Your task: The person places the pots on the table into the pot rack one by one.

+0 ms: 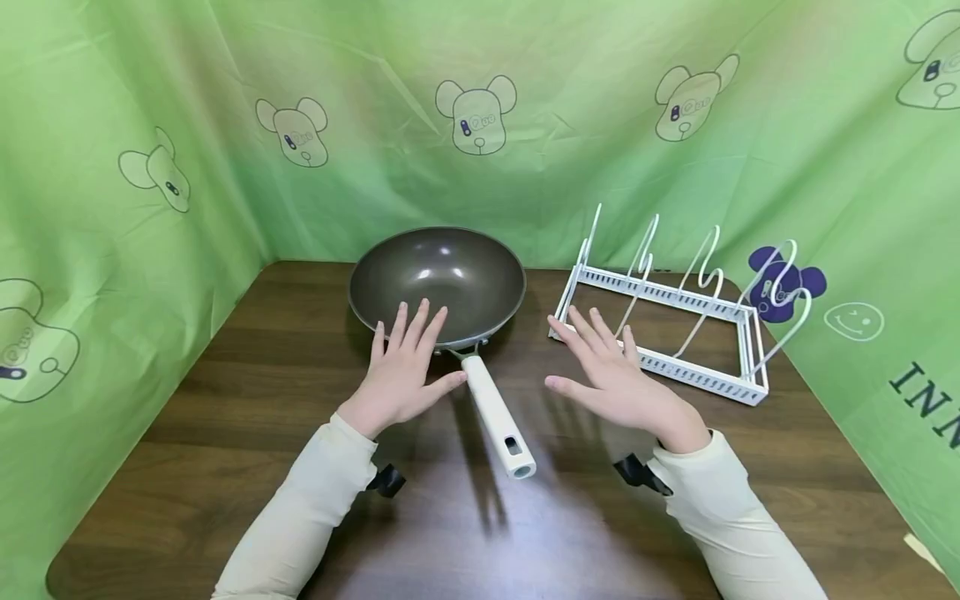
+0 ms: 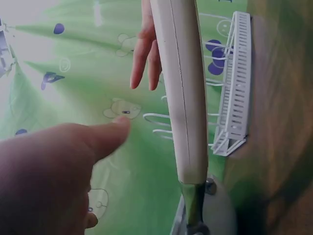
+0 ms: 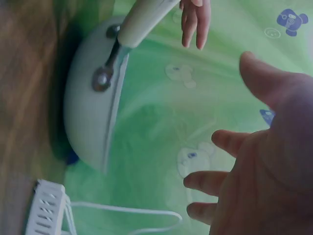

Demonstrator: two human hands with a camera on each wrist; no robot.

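A dark-lined wok (image 1: 442, 267) with a pale outside (image 3: 90, 103) sits toward the back of the table, its white handle (image 1: 498, 417) pointing to the front. My left hand (image 1: 405, 371) is spread palm down beside the handle, its fingertips overlapping the wok's near rim in the head view; it holds nothing. To the right of the handle my right hand (image 1: 618, 379) is spread with fingers apart and nothing in its grasp. Its fingers reach toward the near left corner of a white pan rack (image 1: 693, 379) with several curved wire dividers (image 1: 708, 258).
Brown wood-grain table (image 1: 225, 433) carries the wok and rack. A green curtain (image 1: 375, 100) printed with cartoon heads hangs behind and along both sides. Black straps (image 1: 641, 475) show at both wrists. A small pale strip (image 1: 924, 552) is at the right table edge.
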